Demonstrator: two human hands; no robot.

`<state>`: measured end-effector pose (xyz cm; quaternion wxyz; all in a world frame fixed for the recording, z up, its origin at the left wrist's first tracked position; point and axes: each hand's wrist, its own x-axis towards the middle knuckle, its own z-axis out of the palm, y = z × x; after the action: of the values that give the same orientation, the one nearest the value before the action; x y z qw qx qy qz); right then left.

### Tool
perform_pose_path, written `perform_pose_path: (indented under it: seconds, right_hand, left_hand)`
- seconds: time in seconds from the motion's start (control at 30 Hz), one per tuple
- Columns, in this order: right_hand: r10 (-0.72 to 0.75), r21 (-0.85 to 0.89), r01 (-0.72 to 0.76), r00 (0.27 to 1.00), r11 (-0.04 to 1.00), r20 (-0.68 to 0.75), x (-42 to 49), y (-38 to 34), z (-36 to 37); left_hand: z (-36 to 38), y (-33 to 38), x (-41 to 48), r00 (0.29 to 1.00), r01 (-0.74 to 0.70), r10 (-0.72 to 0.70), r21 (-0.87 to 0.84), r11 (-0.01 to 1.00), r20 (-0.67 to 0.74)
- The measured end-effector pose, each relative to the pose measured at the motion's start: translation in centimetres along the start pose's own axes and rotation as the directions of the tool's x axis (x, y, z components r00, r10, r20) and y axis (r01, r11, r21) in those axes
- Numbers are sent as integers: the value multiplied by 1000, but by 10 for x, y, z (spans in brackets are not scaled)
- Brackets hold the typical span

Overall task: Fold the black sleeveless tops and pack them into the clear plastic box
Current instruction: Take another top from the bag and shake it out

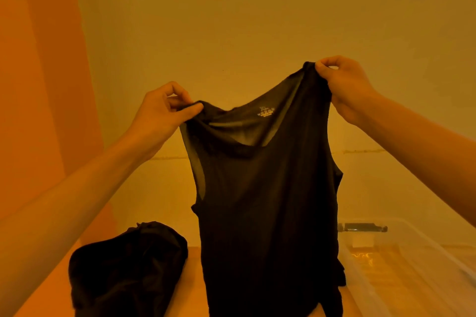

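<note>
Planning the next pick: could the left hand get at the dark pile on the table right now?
Probably not at once: the left hand pinches a strap of the held top. The pile lies below that arm with nothing between, so it seems reachable once the strap is released.

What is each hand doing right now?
Left hand: pinching the top by one strap.
Right hand: pinching its other strap.

"XL" inside the black top's (268,200) neckline
</note>
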<state>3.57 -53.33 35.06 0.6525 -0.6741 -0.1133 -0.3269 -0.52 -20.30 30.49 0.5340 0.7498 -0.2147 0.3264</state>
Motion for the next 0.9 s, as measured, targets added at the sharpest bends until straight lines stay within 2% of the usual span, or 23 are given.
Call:
perform_pose_path:
  seconds: [0.1, 0.17, 0.27, 0.33, 0.37, 0.43, 0.53, 0.63, 0.7, 0.8, 0.9]
  right_hand:
    - [6, 8, -6, 1000, 1000, 11, 0, 0, -1]
    - [0, 21, 0, 1000, 1000, 23, 0, 0, -1]
    - [-11, 9, 11, 999, 1000, 40, 2, 0, -3]
    - [-16, -16, 17, 998, 1000, 63, 4, 1, -4]
    - [-10, -31, 13, 996, 999, 86, 5, 1, -5]
    - [10, -71, 2, 987, 997, 158, 5, -1, -7]
    - [52, -112, -20, 955, 994, 291, 8, -8, -12]
    - [96, -240, 2, 914, 971, 394, 14, -19, -22]
    - [79, -322, 62, 910, 945, 408, 18, -26, -29]
    - [9, -351, 125, 935, 928, 355, 25, -38, -34]
    - [-34, -302, 140, 943, 943, 330, 32, -53, -35]
  left_hand:
    - [-5, 4, -4, 986, 0, -3, 19, 1000, 165]
    - [-7, 7, -4, 949, 49, -90, 142, 989, 303]
    - [-12, 16, 0, 843, 15, -234, 414, 910, 484]
    - [-13, 23, 3, 759, -16, -307, 488, 873, 574]
    - [-12, 26, 5, 740, -7, -319, 481, 876, 592]
    - [-8, 28, 12, 748, 62, -314, 408, 911, 585]
    - [-7, 28, 23, 770, 228, -298, 192, 954, 564]
    - [-13, 27, 36, 867, 241, -247, 69, 968, 432]
    - [-20, 29, 44, 923, 196, -210, 76, 978, 322]
    - [-33, 37, 56, 945, 189, -210, 106, 976, 250]
    - [-39, 51, 65, 964, 204, -196, -28, 979, 182]
